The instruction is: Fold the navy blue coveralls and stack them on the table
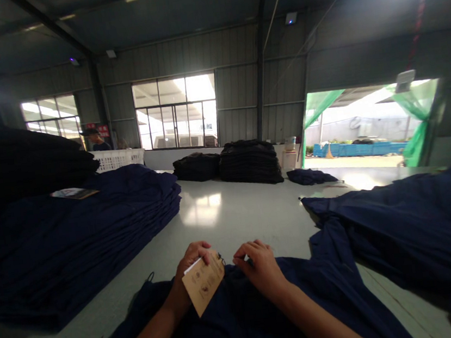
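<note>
My left hand [192,255] is closed on a brown cardboard hang tag [205,282], with a white edge showing behind it and a dark string loop at its top corner. Just to the right, my right hand [257,264] has its thumb and fingertips pinched together; whatever lies between them is too small to make out. Both hands are over a navy blue garment [245,325] spread on the table in front of me. A thin dark loop sticks up from the garment's left side.
A tall stack of folded navy garments [94,234] rises on the left, with a leaflet [74,193] on top. Black folded stacks [249,163] stand at the table's [247,210] far side. More navy garments [413,222] lie at right. A person [97,139] is behind a white basket [119,158].
</note>
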A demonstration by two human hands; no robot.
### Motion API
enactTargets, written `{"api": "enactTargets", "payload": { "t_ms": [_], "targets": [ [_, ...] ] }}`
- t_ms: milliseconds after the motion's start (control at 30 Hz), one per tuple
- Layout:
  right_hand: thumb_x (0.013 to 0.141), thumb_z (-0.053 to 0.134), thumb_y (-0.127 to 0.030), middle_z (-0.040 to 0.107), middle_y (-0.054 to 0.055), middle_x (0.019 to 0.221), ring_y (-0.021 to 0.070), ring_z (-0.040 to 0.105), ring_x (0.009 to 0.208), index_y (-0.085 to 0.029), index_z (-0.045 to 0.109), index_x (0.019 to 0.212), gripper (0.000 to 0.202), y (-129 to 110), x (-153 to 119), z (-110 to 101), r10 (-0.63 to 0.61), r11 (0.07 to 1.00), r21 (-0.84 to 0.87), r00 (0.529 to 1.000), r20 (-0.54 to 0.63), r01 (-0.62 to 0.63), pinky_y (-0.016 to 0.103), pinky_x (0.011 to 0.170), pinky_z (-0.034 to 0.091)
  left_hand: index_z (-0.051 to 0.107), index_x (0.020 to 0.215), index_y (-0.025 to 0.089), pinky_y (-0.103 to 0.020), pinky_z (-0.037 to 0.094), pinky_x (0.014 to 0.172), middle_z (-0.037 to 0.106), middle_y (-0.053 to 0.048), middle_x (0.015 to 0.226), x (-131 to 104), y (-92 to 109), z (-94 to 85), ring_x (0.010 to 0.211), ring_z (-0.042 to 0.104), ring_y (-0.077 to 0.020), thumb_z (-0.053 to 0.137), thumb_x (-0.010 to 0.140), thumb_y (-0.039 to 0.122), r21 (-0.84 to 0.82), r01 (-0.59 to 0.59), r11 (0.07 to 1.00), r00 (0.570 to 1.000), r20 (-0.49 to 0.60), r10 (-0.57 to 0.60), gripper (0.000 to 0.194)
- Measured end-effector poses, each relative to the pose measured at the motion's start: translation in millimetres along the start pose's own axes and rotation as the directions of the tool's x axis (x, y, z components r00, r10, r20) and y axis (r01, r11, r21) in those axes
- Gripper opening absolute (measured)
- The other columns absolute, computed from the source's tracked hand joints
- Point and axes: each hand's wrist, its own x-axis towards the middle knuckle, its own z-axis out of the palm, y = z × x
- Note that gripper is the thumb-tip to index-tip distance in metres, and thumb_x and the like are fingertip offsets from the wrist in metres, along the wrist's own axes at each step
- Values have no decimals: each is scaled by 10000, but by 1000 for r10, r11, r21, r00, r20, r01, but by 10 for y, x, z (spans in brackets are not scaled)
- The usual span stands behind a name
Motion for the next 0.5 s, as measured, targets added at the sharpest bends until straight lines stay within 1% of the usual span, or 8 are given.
{"api": "enactTargets", "payload": {
  "t_ms": [67,167,267,333,433,500],
  "targets": [
    [801,541,-240,672,16,795,179,551,825,-203,632,750,110,-6,-5,5,-8,1000,13,1000,-8,8,299,766,362,527,682,190,-306,460,750,530,-9,984,0,-14,3,849,578,-190,635,615,261,-51,11,999,1000,-20,-12,146],
    [812,497,-238,660,26,748,162,568,736,-192,612,771,131,10,-9,28,41,997,69,999,14,-42,260,681,386,534,719,199,-327,467,737,554,-6,923,4,-22,4,827,594,-204,689,601,330,-145,12,989,1000,-24,-16,234],
    [808,450,-210,652,-1,665,139,567,607,-195,590,918,178,20,-15,39,81,984,155,995,66,-90,237,599,384,555,716,190,-308,470,724,591,-7,870,-1,18,9,794,600,-187,719,588,381,-105,-7,994,999,-49,2,282],
    [793,439,-187,652,-16,628,131,563,564,-194,564,996,239,14,-17,32,86,972,212,992,92,-104,230,581,382,567,744,188,-287,477,702,620,-5,849,-10,74,32,766,610,-172,729,587,368,-62,18,998,998,-59,-22,290],
    [767,458,-198,662,-14,612,130,565,551,-190,553,986,238,5,-10,31,110,945,299,989,96,-134,232,576,386,581,802,175,-282,498,656,660,-27,838,-13,151,91,764,626,-182,705,621,378,-5,68,998,993,-95,-68,299],
    [757,472,-236,665,-10,605,131,557,529,-190,541,950,210,7,-2,58,145,902,394,984,102,-174,236,555,390,584,825,164,-278,498,595,676,-50,836,-4,161,122,751,629,-194,670,647,421,48,67,997,989,-137,-60,324]
  ]
}}
